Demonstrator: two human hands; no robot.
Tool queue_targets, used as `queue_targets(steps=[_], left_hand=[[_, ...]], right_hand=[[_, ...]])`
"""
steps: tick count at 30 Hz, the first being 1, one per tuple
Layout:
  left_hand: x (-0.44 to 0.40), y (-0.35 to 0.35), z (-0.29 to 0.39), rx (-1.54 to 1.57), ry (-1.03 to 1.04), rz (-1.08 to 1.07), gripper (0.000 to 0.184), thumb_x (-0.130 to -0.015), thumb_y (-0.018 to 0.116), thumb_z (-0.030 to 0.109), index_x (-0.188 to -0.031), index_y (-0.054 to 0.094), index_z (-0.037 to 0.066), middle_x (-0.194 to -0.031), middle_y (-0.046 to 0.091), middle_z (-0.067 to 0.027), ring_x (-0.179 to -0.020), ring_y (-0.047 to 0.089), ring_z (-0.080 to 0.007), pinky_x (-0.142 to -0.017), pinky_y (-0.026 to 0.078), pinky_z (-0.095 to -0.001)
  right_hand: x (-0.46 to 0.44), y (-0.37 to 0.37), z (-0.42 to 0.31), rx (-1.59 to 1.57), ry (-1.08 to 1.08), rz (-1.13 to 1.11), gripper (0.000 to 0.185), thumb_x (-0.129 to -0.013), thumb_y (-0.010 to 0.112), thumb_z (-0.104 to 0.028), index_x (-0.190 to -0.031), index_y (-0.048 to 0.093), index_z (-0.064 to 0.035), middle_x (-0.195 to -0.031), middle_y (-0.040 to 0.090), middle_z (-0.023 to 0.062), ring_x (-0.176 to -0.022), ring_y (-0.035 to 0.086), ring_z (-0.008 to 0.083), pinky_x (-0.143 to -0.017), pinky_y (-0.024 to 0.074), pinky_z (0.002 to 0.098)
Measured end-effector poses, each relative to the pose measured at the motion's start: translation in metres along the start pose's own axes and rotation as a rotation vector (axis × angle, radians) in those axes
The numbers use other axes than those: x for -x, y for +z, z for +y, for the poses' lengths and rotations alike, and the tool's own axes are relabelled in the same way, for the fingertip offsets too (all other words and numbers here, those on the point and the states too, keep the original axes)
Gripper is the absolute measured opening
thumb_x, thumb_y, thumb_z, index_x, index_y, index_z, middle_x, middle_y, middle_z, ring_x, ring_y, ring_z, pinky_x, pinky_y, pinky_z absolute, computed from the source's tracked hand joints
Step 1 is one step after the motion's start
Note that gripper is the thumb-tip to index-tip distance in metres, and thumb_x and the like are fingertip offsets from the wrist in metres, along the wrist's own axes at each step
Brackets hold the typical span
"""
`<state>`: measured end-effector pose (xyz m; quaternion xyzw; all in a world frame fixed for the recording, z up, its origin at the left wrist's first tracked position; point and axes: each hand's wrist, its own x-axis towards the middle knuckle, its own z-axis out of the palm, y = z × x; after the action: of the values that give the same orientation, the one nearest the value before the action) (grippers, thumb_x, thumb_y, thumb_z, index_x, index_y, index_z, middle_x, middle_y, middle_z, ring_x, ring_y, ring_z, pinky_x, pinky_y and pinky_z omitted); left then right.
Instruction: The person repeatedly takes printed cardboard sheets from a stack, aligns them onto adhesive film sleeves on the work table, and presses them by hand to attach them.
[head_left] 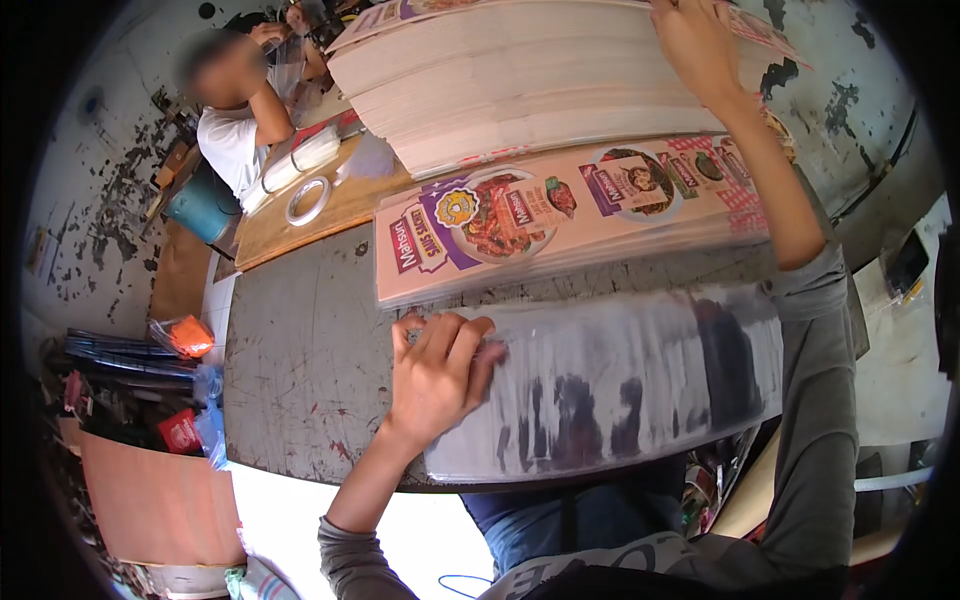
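My left hand (438,372) has its fingers bent and closed on the upper left corner of a pile of clear plastic sleeves (640,385) at the table's front edge. My right hand (697,52) reaches to the top of a tall stack of printed paper sheets (540,85), its fingers curled at the top sheet and partly cut off by the frame. Between the sleeves and the tall stack lies a low pile of sauce-brand printed sheets (600,205) in clear plastic, pink with food pictures.
A roll of tape (308,201) lies on a wooden board (290,236) at the back left of the dark, scratched table (300,350). Beyond it sits another person (232,140) in a white shirt. Orange and blue plastic bags (190,336) lie left of the table.
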<state>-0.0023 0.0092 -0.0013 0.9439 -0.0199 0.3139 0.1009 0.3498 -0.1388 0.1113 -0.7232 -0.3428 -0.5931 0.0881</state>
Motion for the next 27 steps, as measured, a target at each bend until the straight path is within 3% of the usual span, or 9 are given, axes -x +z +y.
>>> queue_targets(steps=[3, 9, 12, 15, 17, 21, 24, 27], left_hand=[[-0.001, -0.007, 0.0, 0.017, 0.05, -0.126, 0.014, -0.071, 0.071, 0.016, -0.074, 0.058, 0.012, -0.066, 0.05, -0.0002, -0.058, 0.05, -0.0171, -0.076, 0.03, -0.0341], [0.004, -0.008, -0.007, 0.008, 0.297, -0.099, 0.018, -0.07, 0.072, 0.021, -0.066, 0.055, 0.014, -0.059, 0.045, 0.0024, -0.054, 0.047, -0.013, -0.075, 0.03, -0.0329], [0.003, -0.01, -0.006, -0.024, 0.381, -0.049, 0.021, -0.069, 0.072, 0.023, -0.064, 0.053, 0.016, -0.059, 0.042, 0.0043, -0.055, 0.049, -0.0093, -0.075, 0.033, -0.0303], [0.007, -0.008, -0.005, -0.056, 0.391, -0.007, 0.02, -0.069, 0.072, 0.023, -0.065, 0.054, 0.016, -0.058, 0.045, 0.0052, -0.054, 0.051, -0.0075, -0.078, 0.035, -0.0288], [0.008, -0.007, -0.004, -0.059, 0.4, 0.018, 0.02, -0.068, 0.073, 0.022, -0.065, 0.054, 0.017, -0.058, 0.047, 0.0054, -0.054, 0.051, -0.007, -0.078, 0.036, -0.0283], [0.007, -0.009, -0.004, -0.061, 0.4, 0.026, 0.018, -0.069, 0.073, 0.021, -0.066, 0.055, 0.016, -0.059, 0.05, 0.0056, -0.055, 0.053, -0.006, -0.078, 0.037, -0.028], [0.005, -0.011, -0.004, -0.055, 0.411, 0.02, 0.017, -0.069, 0.073, 0.02, -0.067, 0.057, 0.015, -0.059, 0.052, 0.0056, -0.053, 0.053, -0.0062, -0.079, 0.038, -0.0281], [0.008, -0.01, -0.006, -0.041, 0.346, 0.027, 0.016, -0.07, 0.074, 0.02, -0.068, 0.06, 0.013, -0.059, 0.056, 0.0053, -0.052, 0.055, -0.0067, -0.079, 0.04, -0.0271]], right_hand=[[-0.002, -0.005, -0.001, -0.026, 0.09, -0.052, 0.014, -0.079, 0.056, -0.015, -0.084, 0.058, -0.0017, -0.093, 0.05, 0.0135, -0.093, 0.049, 0.0296, -0.079, 0.0366, 0.0419], [-0.004, -0.007, 0.002, -0.137, 0.159, -0.153, 0.014, -0.081, 0.051, -0.011, -0.088, 0.057, -0.0002, -0.092, 0.053, 0.0157, -0.091, 0.052, 0.0337, -0.077, 0.042, 0.0449], [0.006, 0.009, 0.017, -0.086, 0.007, -0.112, 0.015, -0.082, 0.048, -0.009, -0.091, 0.057, -0.0004, -0.09, 0.058, 0.0194, -0.089, 0.056, 0.0353, -0.078, 0.0434, 0.0453], [0.006, 0.002, 0.02, -0.155, -0.055, -0.013, 0.018, -0.083, 0.046, -0.009, -0.093, 0.058, -0.0008, -0.088, 0.061, 0.0214, -0.086, 0.06, 0.0353, -0.078, 0.0454, 0.0432], [0.004, -0.009, 0.019, -0.106, 0.01, -0.176, 0.019, -0.083, 0.046, -0.008, -0.094, 0.06, -0.0009, -0.088, 0.062, 0.0203, -0.084, 0.06, 0.0338, -0.075, 0.0474, 0.0414], [0.006, -0.018, 0.018, -0.131, 0.035, -0.164, 0.02, -0.08, 0.049, -0.007, -0.094, 0.062, -0.0019, -0.088, 0.063, 0.0185, -0.083, 0.061, 0.0328, -0.072, 0.0486, 0.0406], [0.011, -0.013, 0.028, -0.108, -0.119, -0.034, 0.019, -0.079, 0.051, -0.006, -0.094, 0.063, -0.0027, -0.085, 0.064, 0.0164, -0.082, 0.061, 0.032, -0.072, 0.0487, 0.0396], [0.025, -0.037, 0.033, -0.119, -0.181, -0.035, 0.03, -0.08, 0.055, -0.008, -0.109, 0.058, -0.0056, -0.1, 0.061, 0.0149, -0.094, 0.058, 0.0309, -0.082, 0.0452, 0.0376]])
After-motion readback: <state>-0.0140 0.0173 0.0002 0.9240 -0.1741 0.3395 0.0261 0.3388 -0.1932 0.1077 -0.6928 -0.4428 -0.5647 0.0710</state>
